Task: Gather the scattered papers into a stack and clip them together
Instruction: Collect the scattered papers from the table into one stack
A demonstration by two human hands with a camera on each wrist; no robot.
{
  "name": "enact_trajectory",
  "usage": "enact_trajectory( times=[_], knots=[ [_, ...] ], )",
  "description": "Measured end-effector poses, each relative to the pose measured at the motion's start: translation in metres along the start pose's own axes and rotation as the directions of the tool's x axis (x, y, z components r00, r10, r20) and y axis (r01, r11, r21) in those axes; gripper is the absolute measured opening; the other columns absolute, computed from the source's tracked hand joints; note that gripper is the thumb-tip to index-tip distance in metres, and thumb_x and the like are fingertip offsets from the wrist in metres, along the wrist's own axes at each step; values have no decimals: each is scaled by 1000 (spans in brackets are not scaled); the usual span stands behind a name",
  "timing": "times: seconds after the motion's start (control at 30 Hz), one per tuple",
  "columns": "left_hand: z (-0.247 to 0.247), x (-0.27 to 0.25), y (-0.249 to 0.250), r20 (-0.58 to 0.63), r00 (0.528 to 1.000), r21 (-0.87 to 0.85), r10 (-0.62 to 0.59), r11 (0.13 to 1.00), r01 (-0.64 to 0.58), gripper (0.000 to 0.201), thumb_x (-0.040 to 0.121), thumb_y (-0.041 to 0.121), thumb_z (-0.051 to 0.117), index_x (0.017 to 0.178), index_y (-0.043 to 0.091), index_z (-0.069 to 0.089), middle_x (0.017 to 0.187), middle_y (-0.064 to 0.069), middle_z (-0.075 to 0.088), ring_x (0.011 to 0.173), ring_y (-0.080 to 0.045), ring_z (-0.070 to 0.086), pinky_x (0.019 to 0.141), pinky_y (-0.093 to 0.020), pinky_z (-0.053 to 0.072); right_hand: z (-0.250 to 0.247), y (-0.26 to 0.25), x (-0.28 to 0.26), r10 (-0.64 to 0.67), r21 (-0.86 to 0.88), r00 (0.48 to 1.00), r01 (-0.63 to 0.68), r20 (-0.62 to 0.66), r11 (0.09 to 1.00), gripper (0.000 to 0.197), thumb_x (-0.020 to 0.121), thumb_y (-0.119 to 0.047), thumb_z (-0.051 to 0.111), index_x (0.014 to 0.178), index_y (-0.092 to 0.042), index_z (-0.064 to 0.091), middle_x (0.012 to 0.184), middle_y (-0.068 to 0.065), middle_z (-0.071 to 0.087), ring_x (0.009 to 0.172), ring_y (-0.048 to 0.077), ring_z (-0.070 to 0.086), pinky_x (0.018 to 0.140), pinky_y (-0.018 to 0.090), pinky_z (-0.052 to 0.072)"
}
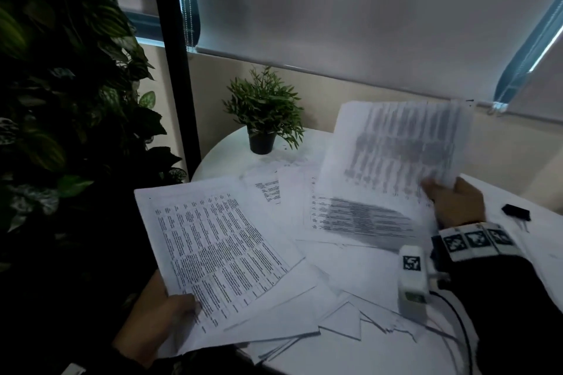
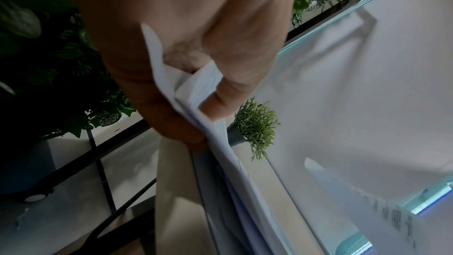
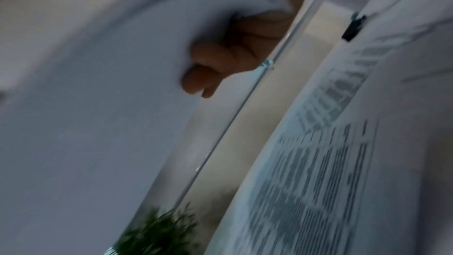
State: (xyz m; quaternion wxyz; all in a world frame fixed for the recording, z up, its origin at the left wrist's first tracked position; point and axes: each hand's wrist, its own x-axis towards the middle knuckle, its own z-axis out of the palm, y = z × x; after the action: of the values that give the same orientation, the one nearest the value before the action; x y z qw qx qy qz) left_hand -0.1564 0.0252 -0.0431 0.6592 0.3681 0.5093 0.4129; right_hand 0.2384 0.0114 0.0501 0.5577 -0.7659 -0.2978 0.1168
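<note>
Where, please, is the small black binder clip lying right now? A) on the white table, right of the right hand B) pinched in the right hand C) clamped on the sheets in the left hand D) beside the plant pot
A: the small black binder clip lies on the round white table, right of the right hand, which holds a printed paper sheet.

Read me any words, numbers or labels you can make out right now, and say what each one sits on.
None can be read.
White printed sheets held by the left hand: dense tables of text, too small.
Raised white sheet in the right hand: motion-blurred.
Loose white papers on the white round table: too small.
White wrist-camera box: black square marker pattern, no letters.
</note>
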Motion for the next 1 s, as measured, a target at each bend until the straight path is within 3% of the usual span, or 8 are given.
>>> enact_trajectory(
  times=[0.17,0.27,0.37,0.5,0.63,0.7,0.83,1.0],
  knots=[
    [3,6,-5,-6,1000,-127,-8,992,8,54,85,-14,53,132,12,47,101,-10,63,80,-22,66,68,-35,57,49,-10,-70,-86,-16,889,104,449,994,9,87,-9,65,96,-9,65,82,4,66,70,12,60,62,16,49],
    [9,-4,1,11,997,-237,-73,969,73,25,89,38,54,108,23,60,107,-8,63,90,-27,61,90,-45,47,86,5,-119,-17,-96,694,124,720,988,19,89,-25,62,107,-19,59,95,3,67,82,18,63,70,29,51],
    [5,2,-3,-61,996,-26,68,997,-69,56,73,20,74,126,24,55,135,-7,55,117,-29,53,108,-47,33,100,8,-131,78,-226,513,232,855,946,18,92,-43,53,100,-26,54,87,-10,57,76,8,54,65,19,41],
    [-2,7,-10,-173,983,199,58,980,-23,70,79,-9,66,141,3,37,142,-13,44,130,-33,42,111,-38,26,86,7,-73,13,-498,669,540,743,679,53,88,-15,54,139,-21,38,137,9,45,127,24,44,101,29,38],
    [-5,12,-16,-173,974,280,143,956,-91,64,78,-9,67,136,1,43,135,-18,52,123,-36,49,109,-44,31,65,18,-36,311,-702,634,681,708,208,108,71,-4,68,150,-29,-2,159,5,1,145,26,14,112,44,32],
    [-5,13,-18,-167,974,258,154,960,-108,62,79,-7,68,135,1,45,133,-18,54,122,-35,50,109,-45,33,66,28,-30,344,-687,608,700,716,194,108,67,-5,72,149,-27,5,157,4,13,140,27,30,105,44,40],
    [-7,14,-21,-209,963,205,169,971,-126,54,80,-4,68,132,-1,50,127,-17,58,115,-33,55,106,-43,36,66,27,-35,72,-722,725,662,685,200,44,87,-15,47,129,-30,43,123,2,57,110,24,57,90,34,47],
    [-6,15,-25,-222,965,157,138,982,-104,50,82,-6,64,130,1,51,124,-17,61,111,-34,58,104,-53,39,60,-4,-54,-46,-787,830,544,556,293,19,90,-14,41,106,-23,50,101,4,62,83,25,58,68,28,43]
  ],
)
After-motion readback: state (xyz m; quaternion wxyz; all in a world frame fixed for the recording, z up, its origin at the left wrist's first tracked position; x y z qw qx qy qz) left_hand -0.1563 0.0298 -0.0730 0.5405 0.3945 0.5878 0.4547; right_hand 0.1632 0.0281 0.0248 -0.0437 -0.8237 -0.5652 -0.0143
